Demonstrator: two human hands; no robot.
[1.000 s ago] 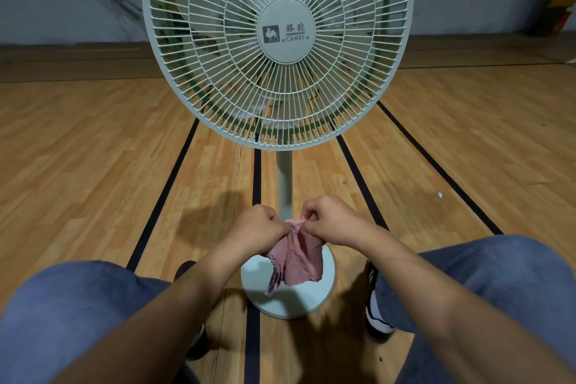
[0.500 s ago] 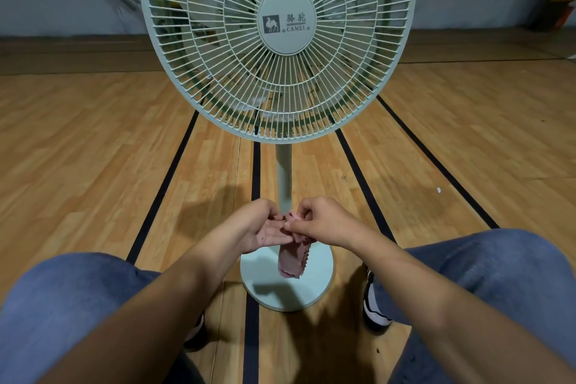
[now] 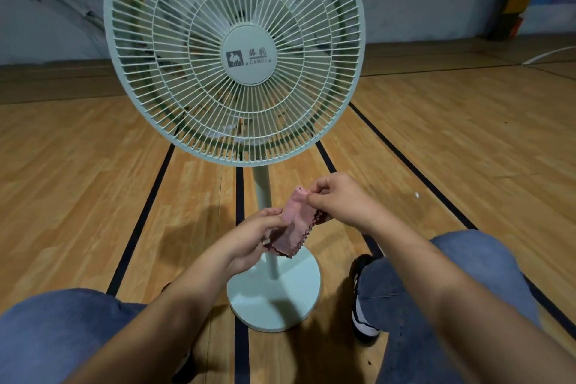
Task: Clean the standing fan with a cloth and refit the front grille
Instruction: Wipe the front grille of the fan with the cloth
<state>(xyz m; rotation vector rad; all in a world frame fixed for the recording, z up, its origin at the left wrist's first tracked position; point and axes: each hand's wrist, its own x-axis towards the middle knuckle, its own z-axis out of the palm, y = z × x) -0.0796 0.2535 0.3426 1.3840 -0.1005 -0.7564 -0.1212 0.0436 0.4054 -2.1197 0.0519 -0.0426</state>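
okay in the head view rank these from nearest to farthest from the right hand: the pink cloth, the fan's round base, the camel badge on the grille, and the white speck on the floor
1. Pink cloth: pinched by the right hand.
2. White speck: on the floor, to its right.
3. Round base: below, between the feet; close to the speck, hard to rank.
4. Camel badge: grille centre, above.

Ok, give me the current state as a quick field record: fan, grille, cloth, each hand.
fan: standing fan upright on wooden floor, round base between the person's knees
front grille: front grille on the fan head, blades visible behind it
cloth: pink cloth folded, held in the air in front of the pole, not touching the fan
left hand: left hand holds the cloth's lower part
right hand: right hand pinches the cloth's top edge
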